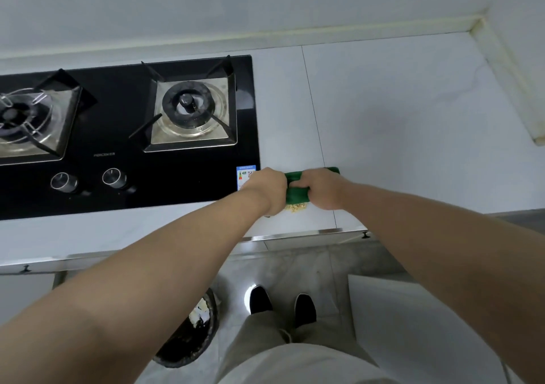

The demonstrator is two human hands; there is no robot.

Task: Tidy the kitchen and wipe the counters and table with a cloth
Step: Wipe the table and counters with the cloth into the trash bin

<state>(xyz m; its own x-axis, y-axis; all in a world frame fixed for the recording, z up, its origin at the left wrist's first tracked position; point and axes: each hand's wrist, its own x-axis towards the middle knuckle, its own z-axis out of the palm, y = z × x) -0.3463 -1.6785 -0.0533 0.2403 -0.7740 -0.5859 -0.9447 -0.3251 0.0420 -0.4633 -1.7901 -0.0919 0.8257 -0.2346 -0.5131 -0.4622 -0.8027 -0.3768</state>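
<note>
Pale surface (413, 103) across the scene, with a black two-burner hob (126, 177) set into its left part. Dark bin (188, 333) on the floor, near left. Just right of the hob's near corner, left hand (269, 189) and right hand (320, 187) side by side, fingers of both curled tight round a green cloth (296, 196) lying on the surface. Yellowish crumbs (298, 207) touching the cloth's near edge.

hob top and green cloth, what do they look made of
The hob top is probably black glass with a glossy finish; it mirrors the knobs. The green cloth looks like soft matte fabric, perhaps microfibre; it bunches into folds.
</note>
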